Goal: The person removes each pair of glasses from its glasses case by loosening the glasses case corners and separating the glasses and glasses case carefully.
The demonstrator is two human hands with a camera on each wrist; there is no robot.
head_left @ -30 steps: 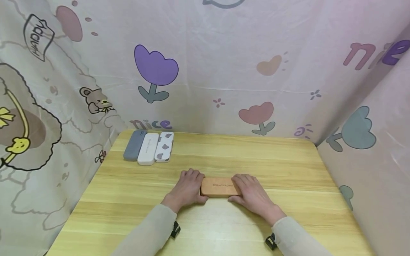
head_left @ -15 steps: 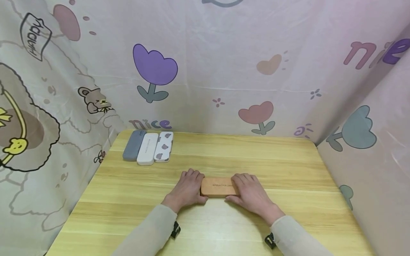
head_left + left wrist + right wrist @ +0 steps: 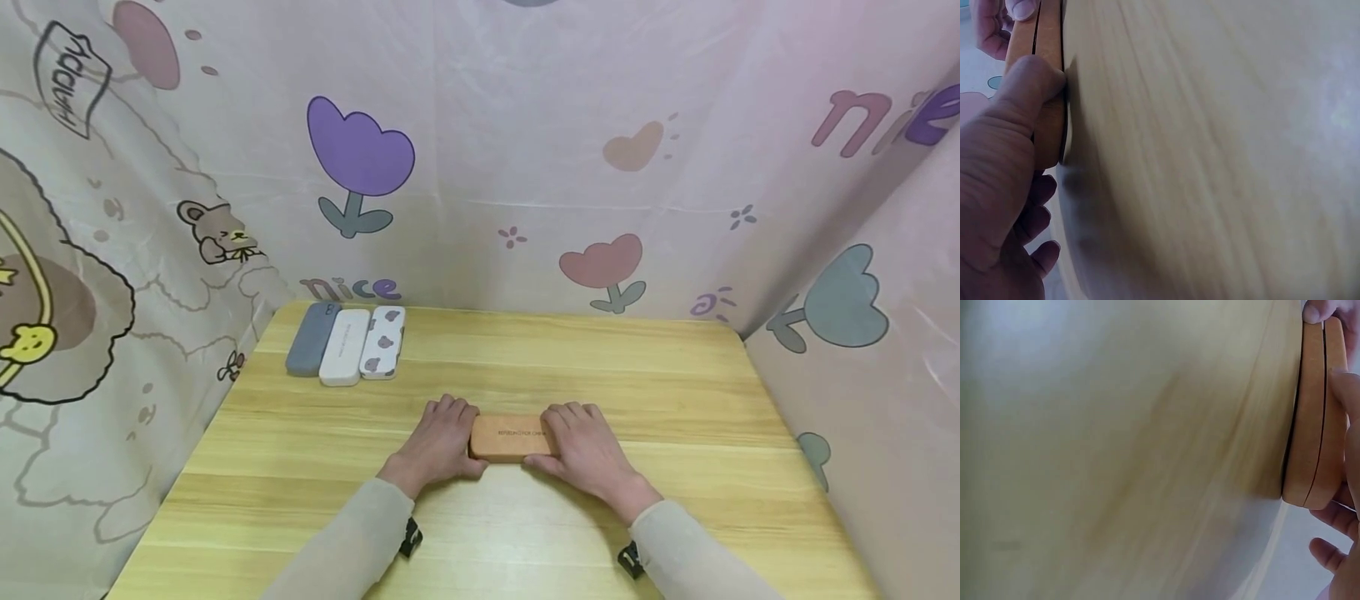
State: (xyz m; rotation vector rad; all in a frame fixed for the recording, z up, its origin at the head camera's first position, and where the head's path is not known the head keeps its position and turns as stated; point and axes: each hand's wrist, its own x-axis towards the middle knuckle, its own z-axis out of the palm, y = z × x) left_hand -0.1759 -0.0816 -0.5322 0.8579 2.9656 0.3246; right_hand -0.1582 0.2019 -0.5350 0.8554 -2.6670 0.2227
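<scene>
A tan glasses case with small dark lettering on its lid lies lengthwise on the table, a thin seam running along its front side. My left hand grips its left end, fingers over the far side and thumb in front. In the left wrist view, the left thumb lies across the seam onto the lower half. My right hand holds the right end. Its thumb tip rests on the upper half, just above the seam, in the right wrist view. The two halves sit together.
At the table's back left corner, a grey-blue case, a white case and a white case with bear prints stand side by side. Printed cloth hangs behind and beside the wooden table.
My right hand has slid slightly left along the case, its thumb farther along the front edge. My left hand keeps its place, and the head view has tilted a little.
</scene>
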